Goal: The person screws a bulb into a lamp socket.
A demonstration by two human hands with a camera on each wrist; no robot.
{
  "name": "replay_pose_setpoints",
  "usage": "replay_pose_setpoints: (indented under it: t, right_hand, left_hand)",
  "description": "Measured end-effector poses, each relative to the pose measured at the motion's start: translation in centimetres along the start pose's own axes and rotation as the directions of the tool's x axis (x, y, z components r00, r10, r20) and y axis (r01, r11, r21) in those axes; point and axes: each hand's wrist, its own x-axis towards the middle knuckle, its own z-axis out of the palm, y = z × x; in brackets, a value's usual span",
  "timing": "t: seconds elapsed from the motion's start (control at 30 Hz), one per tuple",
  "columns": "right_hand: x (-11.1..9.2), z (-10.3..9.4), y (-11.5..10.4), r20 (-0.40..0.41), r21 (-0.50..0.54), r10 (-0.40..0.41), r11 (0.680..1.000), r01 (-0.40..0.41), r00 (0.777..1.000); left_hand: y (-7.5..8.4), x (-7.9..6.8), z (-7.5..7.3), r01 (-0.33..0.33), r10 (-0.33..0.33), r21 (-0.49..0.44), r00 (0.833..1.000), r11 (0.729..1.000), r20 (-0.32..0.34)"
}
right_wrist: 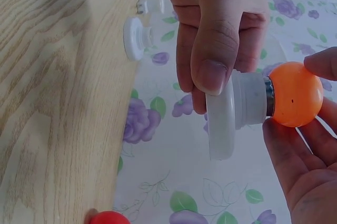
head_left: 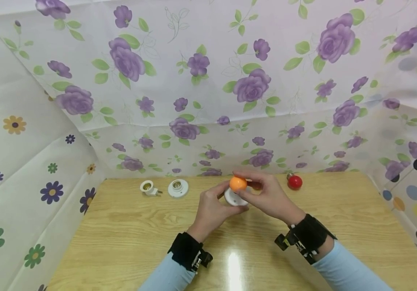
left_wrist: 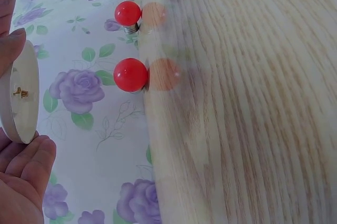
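The left hand [head_left: 211,208] pinches a white socket [right_wrist: 224,124], the right hand [head_left: 268,196] an orange bulb [right_wrist: 296,97] seemingly part-way in; two empty sockets [head_left: 178,188] and two red bulbs [left_wrist: 130,75] stand unpaired.

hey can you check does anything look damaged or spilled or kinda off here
One small oddity: the orange bulb has a dark speck on the side facing the right wrist camera, maybe dirt or a scuff; I can't tell which. Otherwise, nothing looks spilled or broken.

A round orange bulb [right_wrist: 296,95] sits in a white disc-backed socket [right_wrist: 221,121], silver collar [right_wrist: 270,97] showing; both handheld.
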Motion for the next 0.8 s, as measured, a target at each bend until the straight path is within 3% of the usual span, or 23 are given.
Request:
replay_pose_setpoints:
  t: [0.4,0.63,0.8]
  right_hand:
    - [0.0,0.0,0.0,-0.058,0.013,0.005,1.000,-0.004,0.998]
    - [0.0,0.2,-3.3,-0.149,-0.003,0.014,1.000,-0.014,0.989]
    - [0.0,0.2,-3.3,-0.165,-0.029,0.002,1.000,-0.007,0.986]
  left_hand:
    - [0.2,0.0,0.0,0.012,-0.012,-0.014,1.000,1.000,0.004]
    - [0.1,0.0,0.1,0.009,-0.009,-0.015,1.000,1.000,0.008]
    - [0.1,0.0,0.1,0.009,-0.009,-0.008,1.000,1.000,0.010]
